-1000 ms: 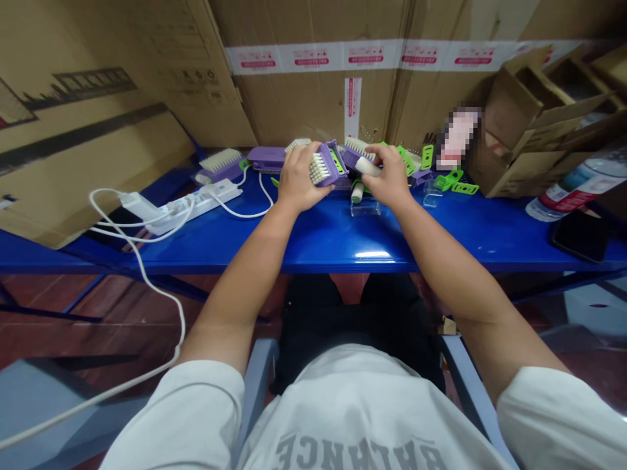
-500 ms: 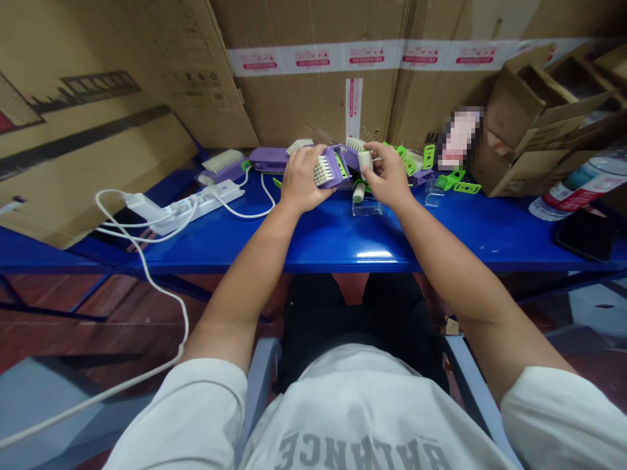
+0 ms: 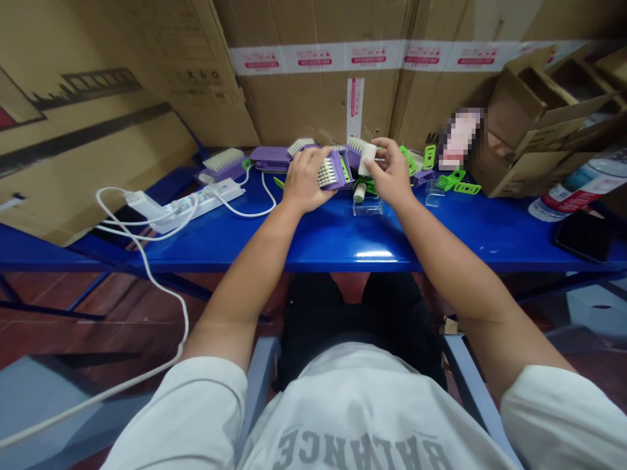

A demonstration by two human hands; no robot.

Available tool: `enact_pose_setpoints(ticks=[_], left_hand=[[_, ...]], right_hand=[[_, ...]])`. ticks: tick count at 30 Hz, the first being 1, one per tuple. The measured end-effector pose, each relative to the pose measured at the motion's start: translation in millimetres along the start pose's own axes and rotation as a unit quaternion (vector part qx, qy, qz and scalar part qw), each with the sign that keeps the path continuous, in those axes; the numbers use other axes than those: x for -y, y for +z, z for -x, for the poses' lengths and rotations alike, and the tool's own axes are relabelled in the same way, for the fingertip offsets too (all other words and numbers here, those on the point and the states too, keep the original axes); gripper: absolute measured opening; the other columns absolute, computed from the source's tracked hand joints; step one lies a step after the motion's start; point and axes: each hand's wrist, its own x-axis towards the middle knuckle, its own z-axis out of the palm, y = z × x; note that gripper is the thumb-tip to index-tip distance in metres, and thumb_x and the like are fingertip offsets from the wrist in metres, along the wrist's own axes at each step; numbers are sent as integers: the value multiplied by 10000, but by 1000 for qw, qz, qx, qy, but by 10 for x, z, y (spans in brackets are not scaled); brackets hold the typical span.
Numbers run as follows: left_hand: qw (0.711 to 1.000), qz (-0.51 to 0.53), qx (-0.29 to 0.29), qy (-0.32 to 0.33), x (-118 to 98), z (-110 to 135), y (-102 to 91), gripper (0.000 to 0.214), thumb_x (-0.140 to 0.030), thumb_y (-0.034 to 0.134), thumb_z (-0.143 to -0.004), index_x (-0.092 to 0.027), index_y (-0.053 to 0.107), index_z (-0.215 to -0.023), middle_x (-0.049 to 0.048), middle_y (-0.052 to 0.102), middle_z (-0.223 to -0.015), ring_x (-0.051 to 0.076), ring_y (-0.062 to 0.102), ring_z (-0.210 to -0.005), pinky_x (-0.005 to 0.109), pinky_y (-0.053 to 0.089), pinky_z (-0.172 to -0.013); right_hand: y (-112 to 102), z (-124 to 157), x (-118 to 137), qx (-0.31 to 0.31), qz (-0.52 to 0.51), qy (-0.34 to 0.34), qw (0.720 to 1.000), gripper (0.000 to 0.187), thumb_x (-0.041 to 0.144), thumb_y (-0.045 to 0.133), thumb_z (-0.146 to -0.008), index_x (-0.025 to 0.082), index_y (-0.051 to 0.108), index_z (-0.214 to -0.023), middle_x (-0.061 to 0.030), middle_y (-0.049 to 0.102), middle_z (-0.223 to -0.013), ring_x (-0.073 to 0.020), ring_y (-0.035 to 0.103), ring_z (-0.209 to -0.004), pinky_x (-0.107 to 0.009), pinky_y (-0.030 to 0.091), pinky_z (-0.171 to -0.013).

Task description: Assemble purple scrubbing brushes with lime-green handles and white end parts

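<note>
My left hand (image 3: 304,181) is shut on a purple brush (image 3: 337,171) with white bristles, which faces up and to the left. My right hand (image 3: 390,173) pinches a small white piece (image 3: 367,160) between thumb and fingers, just right of that brush. Below the hands, a small white-capped tube (image 3: 360,192) lies by a clear acrylic stand (image 3: 367,205). Other purple brushes (image 3: 224,163) and a purple brush case (image 3: 268,155) lie to the left. Bright green plastic clips (image 3: 453,181) lie to the right.
All this lies on a glossy blue table (image 3: 333,241). A white power strip (image 3: 203,202) with loose cables sits at left. A water bottle (image 3: 580,189) and a black phone (image 3: 582,236) lie at right. Cardboard boxes (image 3: 313,98) stand along the back.
The purple brush has turned slightly and shifted right in my left hand. My right hand has raised the white piece a little.
</note>
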Motion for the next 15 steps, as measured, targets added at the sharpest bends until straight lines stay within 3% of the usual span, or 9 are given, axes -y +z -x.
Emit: enact_pose_setpoints(ticks=[4, 7, 11, 15], left_hand=[[1000, -10, 11, -2, -25, -2, -3, 956, -584, 1046, -739, -346, 696, -1596, 151, 729, -1631, 509, 627, -1601, 696, 458, -1428], [999, -36, 28, -5, -74, 4, -32, 957, -537, 1018, -792, -323, 657, -1652, 164, 709, -1643, 502, 621, -1626, 668, 461, -1425], [995, -88, 48, 4, -153, 32, -82, 922, -464, 933, -899, -294, 585, -1736, 166, 686, -1673, 461, 640, -1622, 603, 505, -1390], [992, -117, 55, 1, -200, 54, -103, 914, -402, 916, -904, -303, 572, -1745, 168, 687, -1678, 463, 653, -1603, 602, 533, -1353]], right_hand=[[51, -51, -135, 2, -29, 9, 1000, 740, 806, 512, -1156, 301, 570, -1694, -197, 791, -1560, -340, 849, -1294, -471, 730, -990], [172, -118, -350, -11, -139, 5, 990, 796, 896, 530, -1103, 314, 569, -1645, -167, 795, -1521, -330, 861, -1220, -480, 761, -942], [343, -233, -636, -26, -282, -53, 957, 963, 1092, 686, -878, 385, 595, -1526, -99, 814, -1391, -326, 868, -1115, -487, 788, -852], [357, -245, -655, -19, -314, -62, 947, 972, 1090, 778, -815, 392, 614, -1472, -86, 826, -1346, -336, 872, -1128, -508, 798, -871]])
